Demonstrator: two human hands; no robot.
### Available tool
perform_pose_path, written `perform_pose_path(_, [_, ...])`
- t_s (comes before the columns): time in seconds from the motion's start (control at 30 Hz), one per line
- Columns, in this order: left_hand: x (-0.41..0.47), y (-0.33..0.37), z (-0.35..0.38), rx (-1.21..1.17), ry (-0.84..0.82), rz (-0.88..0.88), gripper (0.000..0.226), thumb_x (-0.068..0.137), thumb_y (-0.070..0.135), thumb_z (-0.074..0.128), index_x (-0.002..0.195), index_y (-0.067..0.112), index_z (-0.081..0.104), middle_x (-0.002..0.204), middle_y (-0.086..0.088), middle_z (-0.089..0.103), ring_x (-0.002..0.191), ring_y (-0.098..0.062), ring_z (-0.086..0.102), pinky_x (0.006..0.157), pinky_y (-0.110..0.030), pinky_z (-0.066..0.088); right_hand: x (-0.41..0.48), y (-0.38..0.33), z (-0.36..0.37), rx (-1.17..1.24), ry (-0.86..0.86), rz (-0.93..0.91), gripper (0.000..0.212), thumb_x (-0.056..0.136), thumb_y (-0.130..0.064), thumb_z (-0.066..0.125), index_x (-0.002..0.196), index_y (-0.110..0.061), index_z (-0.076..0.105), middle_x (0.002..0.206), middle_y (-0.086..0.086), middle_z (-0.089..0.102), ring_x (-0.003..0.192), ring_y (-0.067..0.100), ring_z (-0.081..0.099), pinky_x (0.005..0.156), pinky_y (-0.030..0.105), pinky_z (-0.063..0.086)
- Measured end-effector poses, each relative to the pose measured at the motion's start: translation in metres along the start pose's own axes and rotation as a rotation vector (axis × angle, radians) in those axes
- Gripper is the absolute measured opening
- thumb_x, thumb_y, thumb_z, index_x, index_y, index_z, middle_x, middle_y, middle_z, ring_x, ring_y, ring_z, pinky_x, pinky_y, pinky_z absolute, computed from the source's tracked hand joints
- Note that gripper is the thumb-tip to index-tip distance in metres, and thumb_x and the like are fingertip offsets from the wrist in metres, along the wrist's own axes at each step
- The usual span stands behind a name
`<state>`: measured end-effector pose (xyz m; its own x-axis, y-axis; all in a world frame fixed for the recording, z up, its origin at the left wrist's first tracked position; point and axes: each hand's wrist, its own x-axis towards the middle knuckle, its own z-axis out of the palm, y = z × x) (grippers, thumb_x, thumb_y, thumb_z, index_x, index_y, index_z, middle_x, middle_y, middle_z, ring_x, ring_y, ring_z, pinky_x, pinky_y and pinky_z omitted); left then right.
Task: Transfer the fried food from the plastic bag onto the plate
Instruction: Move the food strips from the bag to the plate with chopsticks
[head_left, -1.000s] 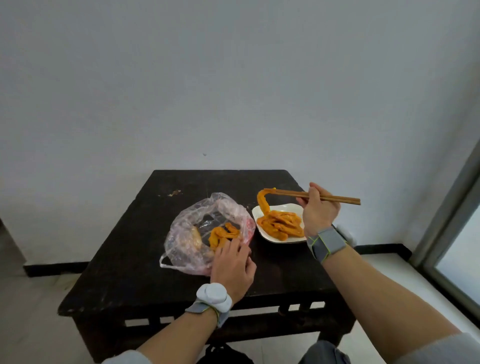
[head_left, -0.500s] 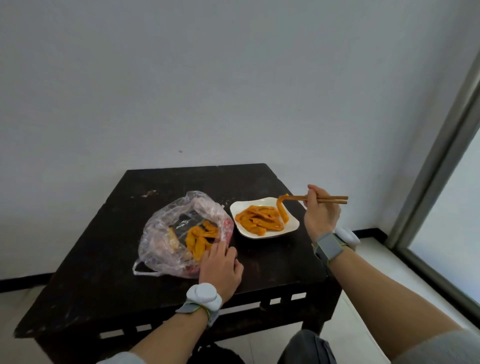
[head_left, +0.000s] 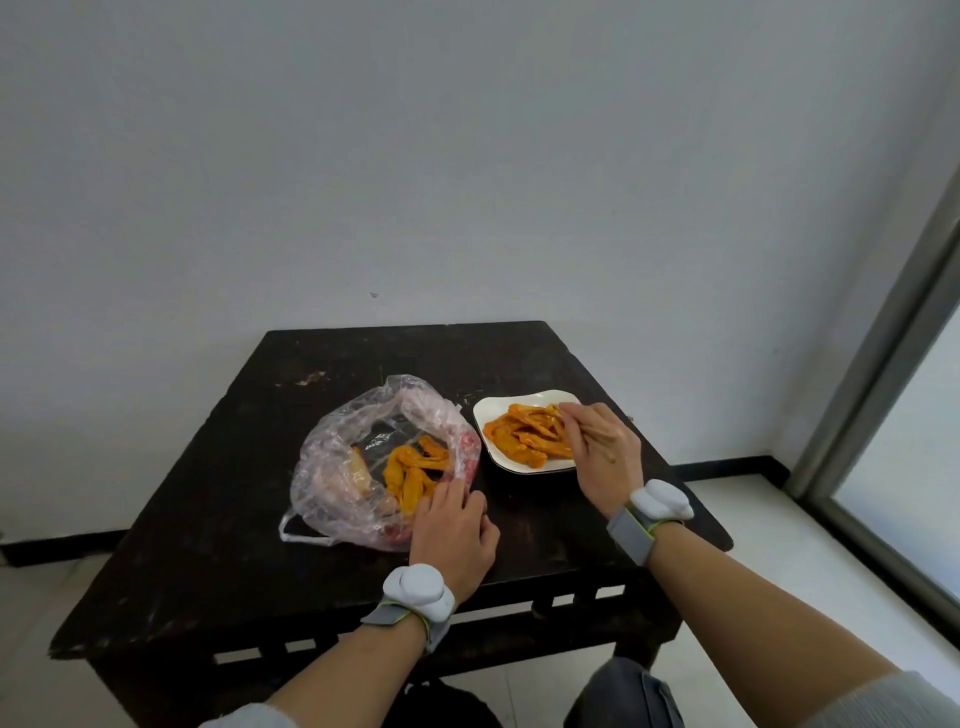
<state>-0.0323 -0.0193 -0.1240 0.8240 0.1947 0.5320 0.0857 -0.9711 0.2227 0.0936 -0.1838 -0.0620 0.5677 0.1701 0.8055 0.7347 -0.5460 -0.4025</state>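
Left hand (head_left: 453, 525): we press the plastic bag (head_left: 358, 467) open on the dark table (head_left: 208, 519).
Right hand (head_left: 602, 449): we reach over the fried food (head_left: 524, 436) on the white plate (head_left: 485, 415).

Room setting: a dark wooden table (head_left: 332, 561) placed against a plain pale wall (head_left: 467, 156).

The table top is seen to be square, worn and scuffed, with a pierced apron below its near edge; a black skirting board (head_left: 727, 464) is run along the foot of the wall; the floor (head_left: 810, 551) is laid in light tiles; a grey window frame (head_left: 883, 332) is set at the right, and soft daylight is admitted through its pane.
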Motion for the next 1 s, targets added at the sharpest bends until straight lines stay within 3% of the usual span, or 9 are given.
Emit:
perform_pose_path(0.07, [0.0, 0.0, -0.001, -0.001, 0.006, -0.001, 0.021, 0.076, 0.03, 0.042, 0.074, 0.015, 0.055, 0.081, -0.002, 0.052, 0.077, -0.023, 0.051, 0.065, -0.036, 0.043, -0.004, 0.0, 0.001, -0.011, -0.033, -0.04, 0.023, 0.098, -0.024, 0.058, 0.105, -0.009, 0.075, 0.085, 0.003, 0.065, 0.07, 0.02, 0.061, 0.06, 0.033, 0.053])
perform_pose_path(0.23, [-0.001, 0.0, -0.002, 0.001, 0.015, -0.004, 0.021, 0.076, 0.031, 0.04, 0.073, 0.016, 0.055, 0.08, -0.002, 0.052, 0.075, -0.023, 0.051, 0.064, -0.035, 0.043, -0.009, -0.003, -0.002, -0.075, -0.086, -0.092, 0.04, 0.099, -0.041, 0.046, 0.105, -0.014, 0.074, 0.093, 0.0, 0.068, 0.079, 0.017, 0.062, 0.063, 0.029, 0.054])
perform_pose_path(0.37, [-0.001, 0.0, -0.002, -0.002, 0.011, -0.005, 0.022, 0.076, 0.031, 0.04, 0.074, 0.016, 0.055, 0.08, -0.001, 0.051, 0.076, -0.022, 0.05, 0.065, -0.035, 0.043, -0.004, -0.009, -0.008, -0.069, -0.062, -0.096, 0.04, 0.099, -0.043, 0.047, 0.104, -0.015, 0.075, 0.092, -0.003, 0.069, 0.08, 0.014, 0.062, 0.06, 0.03, 0.054])
perform_pose_path(0.57, [-0.002, -0.003, -0.007, -0.039, 0.016, 0.007, 0.02, 0.077, 0.031, 0.042, 0.076, 0.016, 0.056, 0.082, 0.001, 0.051, 0.077, -0.021, 0.05, 0.065, -0.034, 0.044, 0.017, -0.034, -0.012, 0.037, 0.038, -0.143, 0.044, 0.1, -0.044, 0.046, 0.102, -0.01, 0.075, 0.089, 0.0, 0.071, 0.078, 0.01, 0.063, 0.068, 0.019, 0.051])
perform_pose_path(0.67, [-0.004, -0.006, -0.013, -0.058, 0.054, 0.028, 0.017, 0.078, 0.028, 0.045, 0.077, 0.015, 0.056, 0.082, 0.0, 0.05, 0.077, -0.021, 0.049, 0.066, -0.035, 0.044, 0.025, -0.049, -0.007, 0.158, 0.034, 0.003, 0.041, 0.099, -0.043, 0.048, 0.104, -0.012, 0.074, 0.09, 0.0, 0.072, 0.077, 0.01, 0.066, 0.069, 0.026, 0.057])
perform_pose_path(0.77, [-0.006, -0.012, -0.025, -0.053, 0.12, 0.048, 0.013, 0.077, 0.025, 0.048, 0.077, 0.014, 0.056, 0.081, -0.001, 0.049, 0.075, -0.022, 0.048, 0.065, -0.036, 0.042, 0.028, -0.065, 0.005, 0.35, 0.037, 0.301, 0.033, 0.099, -0.04, 0.053, 0.103, -0.014, 0.073, 0.087, -0.001, 0.074, 0.078, 0.011, 0.07, 0.07, 0.035, 0.061])
perform_pose_path(0.9, [-0.009, -0.027, -0.038, 0.021, 0.155, 0.044, 0.013, 0.077, 0.026, 0.052, 0.077, 0.014, 0.056, 0.082, -0.002, 0.051, 0.077, -0.022, 0.047, 0.067, -0.032, 0.038, 0.032, -0.084, 0.013, 0.646, 0.021, 0.611, 0.015, 0.098, -0.026, 0.059, 0.095, -0.018, 0.071, 0.084, 0.004, 0.074, 0.078, 0.018, 0.072, 0.072, 0.032, 0.061])
perform_pose_path(1.0, [-0.015, -0.044, -0.046, 0.069, 0.152, -0.012, 0.016, 0.078, 0.029, 0.053, 0.08, 0.014, 0.059, 0.083, -0.003, 0.054, 0.076, -0.023, 0.049, 0.066, -0.034, 0.041, 0.032, -0.093, 0.021, 0.793, -0.002, 0.773, 0.008, 0.094, -0.013, 0.063, 0.09, -0.011, 0.071, 0.084, 0.013, 0.072, 0.074, 0.021, 0.07, 0.068, 0.029, 0.062])
